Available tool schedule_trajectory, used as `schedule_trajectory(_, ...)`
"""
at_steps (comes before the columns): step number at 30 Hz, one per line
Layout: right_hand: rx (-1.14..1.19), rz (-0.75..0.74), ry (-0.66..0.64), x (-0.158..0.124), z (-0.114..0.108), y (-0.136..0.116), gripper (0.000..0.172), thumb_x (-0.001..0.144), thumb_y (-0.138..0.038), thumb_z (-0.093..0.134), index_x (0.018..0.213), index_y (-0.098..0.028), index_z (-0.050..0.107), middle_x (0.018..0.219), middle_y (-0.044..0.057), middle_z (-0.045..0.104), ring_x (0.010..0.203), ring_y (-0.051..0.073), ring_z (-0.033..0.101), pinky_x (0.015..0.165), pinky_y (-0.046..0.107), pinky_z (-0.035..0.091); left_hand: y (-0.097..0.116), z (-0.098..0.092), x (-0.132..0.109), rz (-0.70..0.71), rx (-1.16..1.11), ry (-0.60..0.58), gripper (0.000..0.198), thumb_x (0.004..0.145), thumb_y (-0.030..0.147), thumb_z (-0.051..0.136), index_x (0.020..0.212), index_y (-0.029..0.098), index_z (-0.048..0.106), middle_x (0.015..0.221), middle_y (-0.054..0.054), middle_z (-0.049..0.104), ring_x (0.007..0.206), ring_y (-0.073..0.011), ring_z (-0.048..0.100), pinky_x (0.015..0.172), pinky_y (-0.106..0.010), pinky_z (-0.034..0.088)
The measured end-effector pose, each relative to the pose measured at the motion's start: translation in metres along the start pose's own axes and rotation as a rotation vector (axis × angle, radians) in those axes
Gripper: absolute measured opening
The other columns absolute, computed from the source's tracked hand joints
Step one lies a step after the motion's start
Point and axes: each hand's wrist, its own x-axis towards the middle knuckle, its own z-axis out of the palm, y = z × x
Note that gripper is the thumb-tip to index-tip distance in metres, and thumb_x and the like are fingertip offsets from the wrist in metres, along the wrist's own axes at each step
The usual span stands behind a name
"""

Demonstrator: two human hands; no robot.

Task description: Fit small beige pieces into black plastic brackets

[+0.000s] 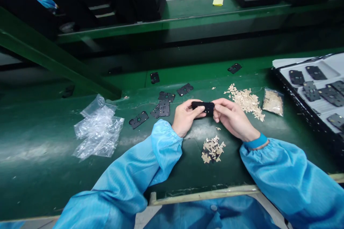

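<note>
Two hands (pixel 184 116) (pixel 232 116) hold a part (pixel 208 107); bag (pixel 274 92) contains beige pieces (pixel 272 104), tray (pixel 306 114) black plates (pixel 316 73).

Over here the green desk (pixel 40 186) has a scuffed shine. Clear plastic bags (pixel 99 132) lie piled toward the left, with flat black plates (pixel 162 108) scattered near the middle. I see a heap of pale little pieces (pixel 245 100) beside a filled bag (pixel 273 103), and a smaller heap (pixel 213 148) nearer the front edge.

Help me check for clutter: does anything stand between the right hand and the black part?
Nothing visible does: the right hand meets the black part at its right end; the left hand holds the other end.
</note>
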Motion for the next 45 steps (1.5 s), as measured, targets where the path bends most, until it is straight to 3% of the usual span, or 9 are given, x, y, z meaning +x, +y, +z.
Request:
schedule_trajectory(6,-0.496,-0.296,0.135,-0.003,-0.002,0.007,0.03,0.091,-0.039,0.074,0.118,-0.023,0.073,0.082,0.002,0.067,0.063,0.015,0.061,0.057,0.031,0.05,0.001,0.002,-0.001,-0.023,0.018,-0.004,0.039,0.065,0.036,0.093,0.092,0.015,0.076,0.09,-0.003,0.074,0.077,-0.0138,0.072,0.073,-0.028,0.068)
schedule_trajectory(14,-0.323,-0.201,0.285,0.001,0.01,0.019,0.029,0.082,-0.044,0.082,0.09,-0.018,0.072,0.06,0.002,0.069,0.051,0.016,0.064,0.053,0.031,0.053,0.001,0.002,0.001,-0.023,0.003,0.018,0.038,0.064,0.036,0.093,0.091,0.015,0.076,0.087,-0.002,0.073,0.079,-0.0125,0.071,0.074,-0.025,0.066)
schedule_trajectory(26,-0.547,-0.029,0.084,-0.002,-0.01,0.0,0.036,0.09,-0.056,0.071,0.094,-0.02,0.068,0.056,0.0,0.06,0.047,0.012,0.05,0.044,0.024,0.041,-0.004,0.001,0.004,-0.105,-0.051,-0.111,0.053,0.055,0.042,0.097,0.094,0.012,0.075,0.089,-0.006,0.073,0.074,-0.0143,0.07,0.066,-0.026,0.062)
schedule_trajectory(29,-0.479,0.12,0.044,-0.001,-0.017,-0.006,0.034,0.088,-0.054,0.071,0.084,-0.02,0.065,0.051,-0.002,0.055,0.041,0.011,0.044,0.039,0.022,0.035,-0.003,-0.001,0.004,-0.084,-0.084,-0.158,0.053,0.066,0.05,0.09,0.099,0.013,0.074,0.091,-0.007,0.071,0.078,-0.0158,0.069,0.066,-0.027,0.061)
schedule_trajectory(32,-0.322,0.3,0.063,0.003,-0.022,-0.016,0.027,0.084,-0.042,0.076,0.076,-0.02,0.063,0.049,-0.003,0.053,0.036,0.008,0.039,0.035,0.019,0.03,-0.002,-0.002,0.005,-0.003,-0.154,-0.074,0.049,0.082,0.057,0.075,0.103,0.013,0.072,0.092,-0.007,0.069,0.08,-0.0142,0.067,0.067,-0.026,0.059)
schedule_trajectory(35,-0.136,0.217,0.182,0.007,-0.019,-0.017,0.022,0.081,-0.04,0.078,0.089,-0.02,0.071,0.075,0.005,0.073,0.054,0.012,0.061,0.046,0.02,0.048,-0.003,-0.001,0.006,0.028,-0.21,0.012,0.047,0.085,0.057,0.071,0.103,0.013,0.068,0.09,-0.006,0.066,0.077,-0.0149,0.067,0.067,-0.029,0.06)
schedule_trajectory(37,-0.143,0.172,0.149,0.008,-0.014,-0.011,0.037,0.083,-0.048,0.076,0.106,-0.021,0.073,0.101,0.01,0.078,0.072,0.017,0.071,0.059,0.025,0.059,-0.005,0.001,0.005,0.028,-0.208,0.024,0.046,0.084,0.055,0.072,0.103,0.014,0.066,0.089,-0.006,0.065,0.076,-0.0156,0.067,0.066,-0.031,0.06)
schedule_trajectory(41,-0.478,0.167,-0.043,0.006,-0.004,0.007,0.048,0.086,-0.059,0.073,0.109,-0.017,0.069,0.078,0.008,0.075,0.054,0.014,0.064,0.05,0.026,0.053,-0.009,0.001,0.006,0.035,-0.132,0.012,0.044,0.084,0.053,0.072,0.104,0.014,0.065,0.091,-0.007,0.067,0.077,-0.0155,0.068,0.068,-0.03,0.06)
schedule_trajectory(45,-0.486,0.114,-0.06,0.005,-0.002,0.012,0.049,0.089,-0.063,0.066,0.102,-0.016,0.067,0.07,0.005,0.07,0.047,0.012,0.059,0.043,0.024,0.048,0.007,-0.018,0.03,0.125,0.233,-0.011,0.038,0.091,0.049,0.065,0.107,0.015,0.065,0.097,-0.01,0.07,0.086,-0.0179,0.069,0.074,-0.032,0.06)
